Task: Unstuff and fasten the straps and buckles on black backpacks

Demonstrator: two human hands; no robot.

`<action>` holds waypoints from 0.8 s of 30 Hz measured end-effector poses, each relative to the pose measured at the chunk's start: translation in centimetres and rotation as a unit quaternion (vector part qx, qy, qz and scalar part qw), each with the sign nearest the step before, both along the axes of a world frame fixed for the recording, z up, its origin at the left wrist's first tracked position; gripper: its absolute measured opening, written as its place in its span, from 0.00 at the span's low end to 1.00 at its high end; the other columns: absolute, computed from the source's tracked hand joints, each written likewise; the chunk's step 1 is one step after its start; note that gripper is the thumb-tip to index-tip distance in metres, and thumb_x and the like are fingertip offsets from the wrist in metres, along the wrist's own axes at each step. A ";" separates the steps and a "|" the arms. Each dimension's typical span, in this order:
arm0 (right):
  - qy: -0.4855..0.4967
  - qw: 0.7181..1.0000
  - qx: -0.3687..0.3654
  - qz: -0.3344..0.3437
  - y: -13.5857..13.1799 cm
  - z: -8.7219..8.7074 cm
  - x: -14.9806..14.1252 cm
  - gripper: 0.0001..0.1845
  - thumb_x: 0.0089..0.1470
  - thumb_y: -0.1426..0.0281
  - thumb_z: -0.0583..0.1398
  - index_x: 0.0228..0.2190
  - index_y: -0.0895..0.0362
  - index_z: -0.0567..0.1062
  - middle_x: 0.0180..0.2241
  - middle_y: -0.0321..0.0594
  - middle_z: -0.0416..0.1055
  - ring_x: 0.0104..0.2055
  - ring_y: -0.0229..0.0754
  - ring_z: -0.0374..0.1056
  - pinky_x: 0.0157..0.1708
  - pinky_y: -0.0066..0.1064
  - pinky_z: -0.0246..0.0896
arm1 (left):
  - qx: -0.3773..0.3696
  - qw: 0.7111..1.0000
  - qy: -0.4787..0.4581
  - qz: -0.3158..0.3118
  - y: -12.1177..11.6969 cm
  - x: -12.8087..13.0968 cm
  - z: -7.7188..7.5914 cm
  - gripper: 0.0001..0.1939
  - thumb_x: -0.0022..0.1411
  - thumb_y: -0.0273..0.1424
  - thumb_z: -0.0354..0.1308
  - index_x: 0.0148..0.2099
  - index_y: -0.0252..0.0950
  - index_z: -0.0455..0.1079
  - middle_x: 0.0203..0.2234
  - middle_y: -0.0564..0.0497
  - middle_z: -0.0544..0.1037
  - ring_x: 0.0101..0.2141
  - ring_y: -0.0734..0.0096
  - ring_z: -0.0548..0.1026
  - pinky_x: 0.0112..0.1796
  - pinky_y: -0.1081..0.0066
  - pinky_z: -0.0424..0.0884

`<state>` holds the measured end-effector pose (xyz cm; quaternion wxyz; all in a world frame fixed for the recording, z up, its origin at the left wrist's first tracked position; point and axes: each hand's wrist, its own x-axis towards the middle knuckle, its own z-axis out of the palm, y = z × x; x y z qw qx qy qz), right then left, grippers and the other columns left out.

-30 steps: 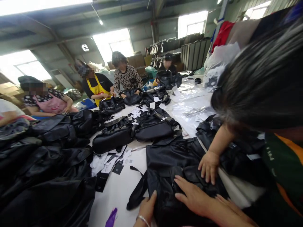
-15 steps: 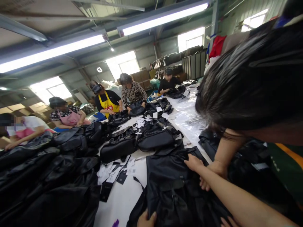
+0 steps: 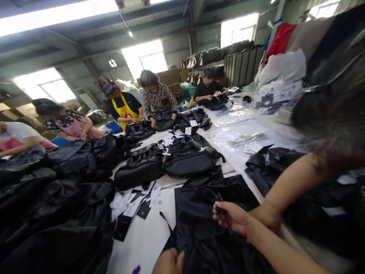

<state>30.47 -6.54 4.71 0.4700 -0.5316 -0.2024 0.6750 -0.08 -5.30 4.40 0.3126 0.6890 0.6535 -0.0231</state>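
Observation:
A black backpack (image 3: 196, 220) lies across the near part of the white table in front of me. At its lower left edge my left hand (image 3: 169, 262) is closed, thumb on top, gripping the fabric; the bottom of the frame cuts the hand off. My right hand (image 3: 232, 217) is raised over the bag, fingers curled round a black strap (image 3: 228, 222). Just behind my right wrist, a co-worker's bare arm (image 3: 288, 190) reaches in from the right. My forearm hides that person's fingers.
Black bags (image 3: 57, 224) are heaped along the left. Two finished-looking backpacks (image 3: 189, 163) stand beyond mine, with white and black tags (image 3: 132, 205) strewn nearby. Clear plastic bags (image 3: 239, 133) cover the far right tabletop. Several co-workers (image 3: 159, 99) work opposite; one leans in close at the right.
My right hand has risen slightly, curling round the strap. The near co-worker's head has moved right, uncovering plastic bags. Fingers seen at the bottom right are out of view. My left hand still grips the bag.

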 end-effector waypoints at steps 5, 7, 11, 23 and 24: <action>0.035 0.998 -0.032 -0.037 -1.2 -0.3 -1.6 0.16 0.54 0.58 0.60 0.37 0.57 0.77 0.42 0.43 0.76 0.43 0.42 0.72 0.38 0.29 0.66 | -0.167 0.936 -0.310 -0.013 4.1 9.1 2.6 0.30 0.58 0.57 0.46 0.36 0.33 0.70 0.29 0.45 0.78 0.30 0.67 0.76 0.29 0.72 0.65; 0.000 0.999 -0.015 -0.039 -1.3 -0.4 -2.1 0.20 0.53 0.55 0.60 0.39 0.58 0.77 0.40 0.44 0.77 0.43 0.44 0.72 0.41 0.34 0.66 | -0.269 0.897 -0.352 -0.011 4.4 12.7 2.3 0.34 0.56 0.60 0.47 0.41 0.32 0.70 0.33 0.42 0.79 0.30 0.67 0.77 0.27 0.74 0.63; -0.046 0.998 0.028 -0.034 -1.3 -0.9 -2.9 0.26 0.53 0.51 0.59 0.44 0.58 0.76 0.43 0.44 0.76 0.47 0.48 0.71 0.51 0.42 0.62 | -0.307 0.870 -0.385 0.009 4.3 16.3 0.7 0.35 0.55 0.61 0.48 0.40 0.31 0.71 0.31 0.42 0.79 0.28 0.67 0.78 0.24 0.76 0.60; 0.023 0.999 -0.029 -0.027 -1.2 -0.7 -3.8 0.31 0.58 0.46 0.51 0.46 0.57 0.76 0.48 0.46 0.74 0.50 0.48 0.70 0.47 0.39 0.67 | -0.382 0.775 -0.484 0.137 0.9 14.0 3.2 0.20 0.59 0.44 0.56 0.44 0.33 0.67 0.39 0.43 0.75 0.31 0.67 0.77 0.26 0.71 0.72; 0.025 0.999 -0.028 -0.022 -1.3 -0.7 -3.8 0.31 0.58 0.46 0.50 0.46 0.57 0.76 0.49 0.46 0.73 0.51 0.48 0.69 0.49 0.39 0.65 | -0.395 0.755 -0.502 0.147 0.5 14.0 3.5 0.19 0.59 0.43 0.55 0.45 0.32 0.67 0.40 0.42 0.74 0.31 0.67 0.77 0.26 0.71 0.73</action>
